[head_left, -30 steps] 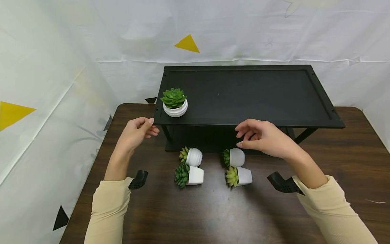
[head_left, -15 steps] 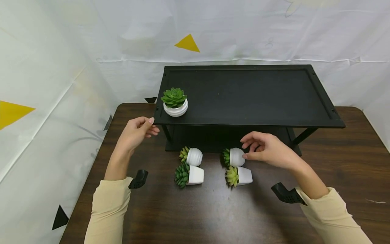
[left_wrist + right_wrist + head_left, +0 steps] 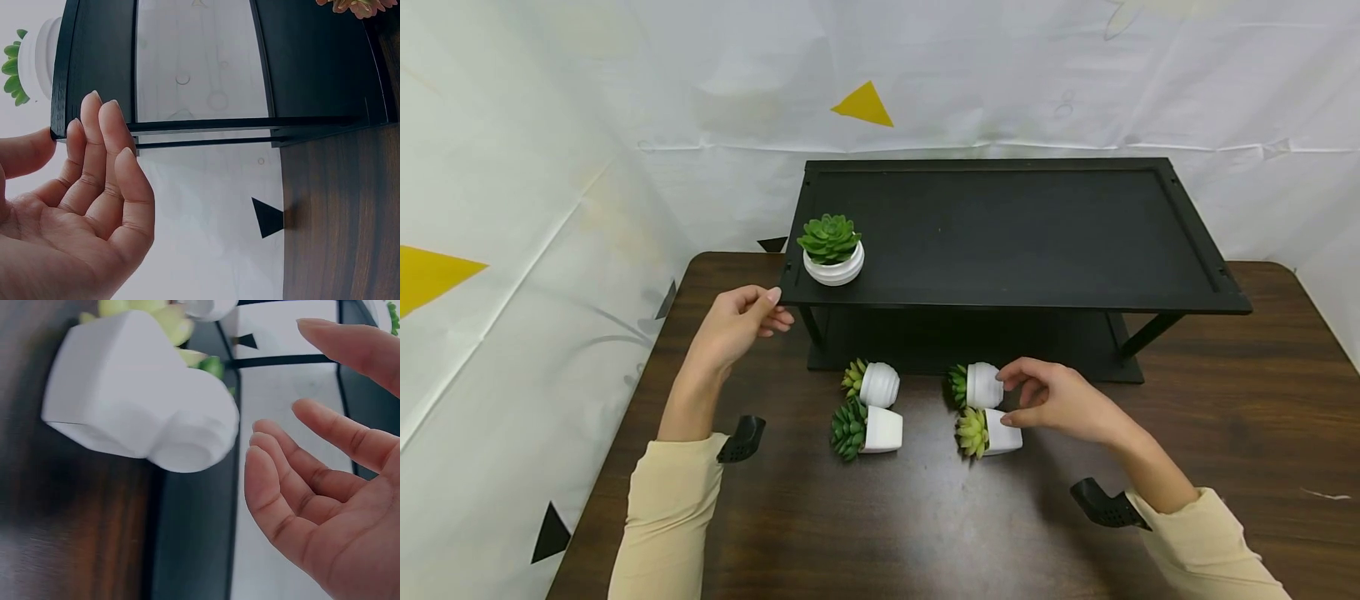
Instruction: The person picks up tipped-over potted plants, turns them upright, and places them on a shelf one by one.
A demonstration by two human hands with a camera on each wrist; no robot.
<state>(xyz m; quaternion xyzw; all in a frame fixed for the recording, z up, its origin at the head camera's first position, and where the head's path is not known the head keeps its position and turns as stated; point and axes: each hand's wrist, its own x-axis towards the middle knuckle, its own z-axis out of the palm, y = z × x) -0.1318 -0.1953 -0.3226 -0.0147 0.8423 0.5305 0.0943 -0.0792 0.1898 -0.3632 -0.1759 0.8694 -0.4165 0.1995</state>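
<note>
My left hand (image 3: 736,329) holds the front left corner of a black two-tier shelf (image 3: 1015,233), thumb against the top board's edge, fingers beneath. Just above two potted succulents lying on their sides hovers my right hand (image 3: 1063,402), holding nothing, its fingers loosely bent and thumb apart. One of these has a round ribbed white pot (image 3: 985,385); the other, a tapered white pot (image 3: 1003,432) with a yellow-green succulent (image 3: 972,432). The right wrist view shows a gap between my fingertips and the tapered pot (image 3: 112,381).
A green succulent in a white pot (image 3: 833,267) stands upright on the shelf's top left. Two more potted succulents lie sideways left of centre, with a round pot (image 3: 880,385) and a tapered pot (image 3: 883,429). Beneath is a dark wooden table (image 3: 925,525); white sheeting (image 3: 1000,75) hangs behind.
My right hand has come down and toward me, from the shelf's front edge to over the right pair of potted succulents. The left hand stays at the shelf corner.
</note>
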